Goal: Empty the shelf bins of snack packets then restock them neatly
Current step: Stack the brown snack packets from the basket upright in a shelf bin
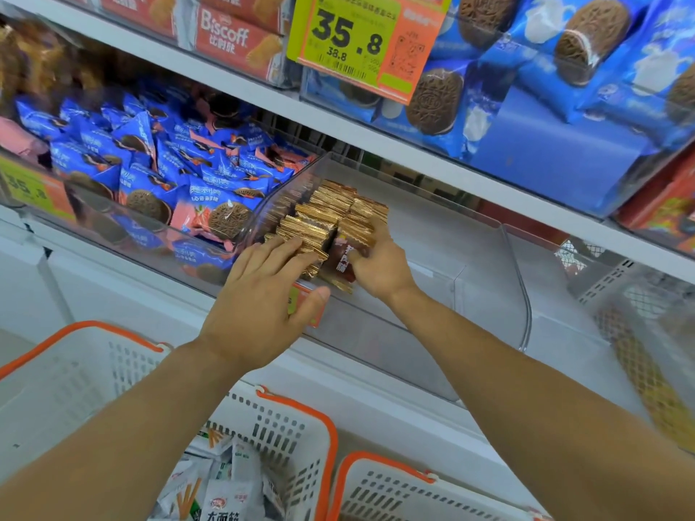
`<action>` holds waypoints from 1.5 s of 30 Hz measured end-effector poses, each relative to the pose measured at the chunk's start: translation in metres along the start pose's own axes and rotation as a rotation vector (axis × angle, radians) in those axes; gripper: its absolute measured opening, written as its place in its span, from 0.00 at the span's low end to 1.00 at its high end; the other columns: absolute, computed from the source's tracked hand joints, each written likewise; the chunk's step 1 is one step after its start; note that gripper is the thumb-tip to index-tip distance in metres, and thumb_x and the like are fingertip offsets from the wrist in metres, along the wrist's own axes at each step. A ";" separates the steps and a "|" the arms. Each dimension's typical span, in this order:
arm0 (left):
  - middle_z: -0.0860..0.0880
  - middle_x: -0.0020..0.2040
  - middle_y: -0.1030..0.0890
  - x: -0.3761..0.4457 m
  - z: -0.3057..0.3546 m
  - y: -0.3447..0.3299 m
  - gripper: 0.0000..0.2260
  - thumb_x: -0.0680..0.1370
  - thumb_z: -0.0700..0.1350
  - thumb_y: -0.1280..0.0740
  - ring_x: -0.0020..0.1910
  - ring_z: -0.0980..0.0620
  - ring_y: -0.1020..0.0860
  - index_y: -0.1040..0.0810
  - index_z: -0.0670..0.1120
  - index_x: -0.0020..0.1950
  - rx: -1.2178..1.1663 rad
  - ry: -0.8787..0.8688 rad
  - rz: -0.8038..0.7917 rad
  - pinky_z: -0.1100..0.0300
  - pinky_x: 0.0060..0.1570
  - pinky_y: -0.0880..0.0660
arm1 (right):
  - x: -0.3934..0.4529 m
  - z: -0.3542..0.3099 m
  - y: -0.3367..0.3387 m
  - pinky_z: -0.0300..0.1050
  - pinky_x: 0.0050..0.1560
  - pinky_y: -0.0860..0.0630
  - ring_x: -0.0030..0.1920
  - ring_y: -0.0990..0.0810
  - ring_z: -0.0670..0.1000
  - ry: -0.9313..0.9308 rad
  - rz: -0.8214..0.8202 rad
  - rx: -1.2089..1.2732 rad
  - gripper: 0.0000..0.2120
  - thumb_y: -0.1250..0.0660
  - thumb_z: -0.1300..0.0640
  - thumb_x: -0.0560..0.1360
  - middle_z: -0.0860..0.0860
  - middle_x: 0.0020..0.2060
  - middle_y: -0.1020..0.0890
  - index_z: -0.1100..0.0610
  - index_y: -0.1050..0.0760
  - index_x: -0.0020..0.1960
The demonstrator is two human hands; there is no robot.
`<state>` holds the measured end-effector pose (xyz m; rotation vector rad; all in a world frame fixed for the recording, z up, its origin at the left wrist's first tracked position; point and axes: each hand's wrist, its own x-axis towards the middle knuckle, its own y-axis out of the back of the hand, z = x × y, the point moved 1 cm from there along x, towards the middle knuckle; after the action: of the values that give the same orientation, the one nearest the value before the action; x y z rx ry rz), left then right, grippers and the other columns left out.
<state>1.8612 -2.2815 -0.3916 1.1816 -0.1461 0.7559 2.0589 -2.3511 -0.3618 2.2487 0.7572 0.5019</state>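
Note:
A clear plastic shelf bin (pixel 489 257) holds rows of gold-edged brown snack packets (pixel 331 210) stacked upright against its left wall. My left hand (pixel 263 295) lies with straight fingers pressed on the front-left packets, thumb over the bin's front lip. My right hand (pixel 376 265) grips a dark red-brown packet (pixel 344 259) at the front of the stack. The right part of the bin shows bare floor.
The neighbouring bin (pixel 113 235) at left is full of blue cookie packets (pixel 150 171). Above is a shelf with Biscoff boxes (pixel 233 35), blue cookie packs (pixel 526 88) and a price tag (pixel 361 39). White baskets with orange rims (pixel 301 426) stand below; one holds white packets (pixel 222 490).

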 end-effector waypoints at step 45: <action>0.42 0.63 0.23 0.002 0.006 0.030 0.27 0.73 0.54 0.43 0.66 0.41 0.30 0.23 0.38 0.64 0.073 0.017 0.002 0.40 0.64 0.27 | -0.044 -0.064 -0.005 0.50 0.46 0.24 0.42 0.22 0.53 -0.107 -0.431 0.194 0.18 0.18 0.55 0.65 0.54 0.39 0.20 0.57 0.25 0.45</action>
<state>1.8462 -2.2807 -0.3646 1.2441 -0.1065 0.7779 1.9892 -2.3441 -0.3278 2.1739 1.2377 0.1036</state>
